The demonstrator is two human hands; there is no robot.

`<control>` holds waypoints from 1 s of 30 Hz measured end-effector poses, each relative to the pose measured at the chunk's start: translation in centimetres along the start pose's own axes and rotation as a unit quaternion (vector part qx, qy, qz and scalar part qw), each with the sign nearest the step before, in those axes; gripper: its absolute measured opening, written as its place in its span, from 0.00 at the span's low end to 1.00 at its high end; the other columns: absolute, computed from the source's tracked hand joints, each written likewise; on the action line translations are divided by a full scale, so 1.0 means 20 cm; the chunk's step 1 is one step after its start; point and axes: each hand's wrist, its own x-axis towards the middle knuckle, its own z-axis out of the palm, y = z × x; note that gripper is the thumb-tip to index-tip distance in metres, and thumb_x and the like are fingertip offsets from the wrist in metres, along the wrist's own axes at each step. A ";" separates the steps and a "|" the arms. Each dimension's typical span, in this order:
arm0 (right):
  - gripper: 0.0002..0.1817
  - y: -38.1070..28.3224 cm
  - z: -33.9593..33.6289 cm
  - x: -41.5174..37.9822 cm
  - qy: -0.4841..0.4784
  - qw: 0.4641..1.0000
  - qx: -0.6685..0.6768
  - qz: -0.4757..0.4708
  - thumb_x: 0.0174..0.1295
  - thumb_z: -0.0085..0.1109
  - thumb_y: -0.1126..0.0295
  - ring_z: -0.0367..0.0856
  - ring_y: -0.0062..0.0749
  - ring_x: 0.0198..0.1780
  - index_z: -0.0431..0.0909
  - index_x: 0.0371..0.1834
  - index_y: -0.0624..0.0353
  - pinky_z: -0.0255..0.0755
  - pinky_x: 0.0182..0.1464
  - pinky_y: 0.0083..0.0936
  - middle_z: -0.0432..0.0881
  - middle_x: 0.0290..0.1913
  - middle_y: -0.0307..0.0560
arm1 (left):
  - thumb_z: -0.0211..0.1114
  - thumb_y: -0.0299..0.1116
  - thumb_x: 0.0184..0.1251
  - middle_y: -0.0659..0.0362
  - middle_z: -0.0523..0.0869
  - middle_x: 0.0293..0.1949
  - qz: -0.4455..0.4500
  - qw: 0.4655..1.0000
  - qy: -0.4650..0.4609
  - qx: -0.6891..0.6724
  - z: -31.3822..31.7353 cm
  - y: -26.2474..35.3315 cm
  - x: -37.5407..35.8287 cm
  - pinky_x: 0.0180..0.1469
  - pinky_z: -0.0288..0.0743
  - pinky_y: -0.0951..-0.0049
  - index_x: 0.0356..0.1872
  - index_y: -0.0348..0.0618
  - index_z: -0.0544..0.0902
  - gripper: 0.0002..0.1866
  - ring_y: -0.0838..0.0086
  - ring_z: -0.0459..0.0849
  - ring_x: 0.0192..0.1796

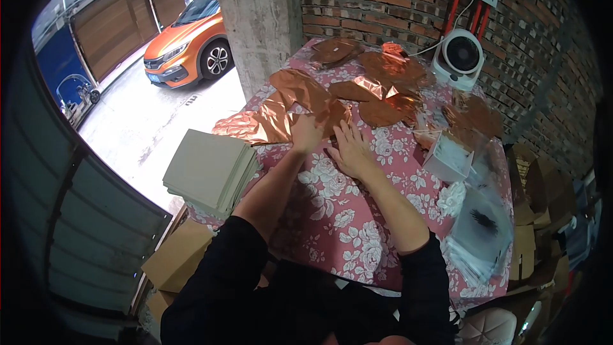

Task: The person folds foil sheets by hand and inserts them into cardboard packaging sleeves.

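A flat, wrinkled copper-coloured foil balloon (pixel 258 124) lies across the middle of the flowered tablecloth. My left hand (pixel 308 133) is on its near edge, with the fingers curled in and partly hidden. Beside it, my right hand (pixel 353 152) lies palm down with the fingers spread, its fingertips at the edge of the foil. More copper foil balloons, such as a rounded one (pixel 381 114) and a darker pile (pixel 335 51), are spread over the far part of the table.
A stack of grey-green boards (pixel 211 169) stands at the left edge. On the right are a small white box (pixel 449 156), clear plastic bags (pixel 479 230) and a white bundle (pixel 452 199). A white fan (pixel 461 57) stands by the brick wall. Cardboard boxes (pixel 175 252) flank the table.
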 end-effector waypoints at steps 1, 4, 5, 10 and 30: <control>0.35 0.01 0.02 0.02 -0.020 1.000 -0.015 0.000 0.68 0.51 0.49 0.56 0.51 0.75 0.61 0.71 0.61 0.52 0.72 0.51 0.65 0.71 0.56 | 0.66 0.37 0.55 0.46 0.84 0.34 0.000 1.000 0.003 0.002 -0.03 0.00 0.02 0.45 0.77 0.53 0.32 0.37 0.82 0.12 0.52 0.84 0.43; 0.36 0.02 0.05 0.07 -0.126 0.991 0.001 0.043 0.70 0.44 0.45 0.55 0.47 0.76 0.60 0.73 0.59 0.50 0.74 0.50 0.64 0.73 0.52 | 0.66 0.40 0.57 0.49 0.86 0.33 0.088 0.987 -0.078 0.109 -0.21 0.06 0.13 0.39 0.79 0.56 0.34 0.40 0.86 0.13 0.53 0.86 0.39; 0.36 0.02 0.05 0.07 -0.126 0.991 0.001 0.044 0.70 0.44 0.45 0.55 0.47 0.76 0.60 0.73 0.59 0.50 0.74 0.50 0.64 0.73 0.52 | 0.66 0.41 0.58 0.49 0.87 0.33 0.060 0.988 -0.074 0.122 -0.37 0.17 0.17 0.38 0.80 0.56 0.32 0.40 0.87 0.13 0.55 0.87 0.38; 0.36 0.02 0.05 0.06 -0.139 0.989 -0.005 0.056 0.71 0.40 0.43 0.58 0.42 0.76 0.60 0.73 0.57 0.48 0.75 0.51 0.64 0.74 0.49 | 0.56 0.39 0.68 0.43 0.87 0.36 0.009 0.951 0.193 0.241 -0.96 -0.36 0.91 0.40 0.81 0.55 0.34 0.36 0.85 0.15 0.51 0.88 0.39; 0.61 -0.12 -0.59 0.17 0.069 0.848 0.524 -0.051 0.53 0.71 0.59 0.41 0.41 0.81 0.34 0.79 0.65 0.45 0.77 0.37 0.41 0.80 0.60 | 0.60 0.29 0.69 0.54 0.85 0.35 0.520 0.851 -0.077 -0.012 -1.62 1.18 -0.06 0.39 0.77 0.67 0.46 0.42 0.79 0.07 0.60 0.86 0.37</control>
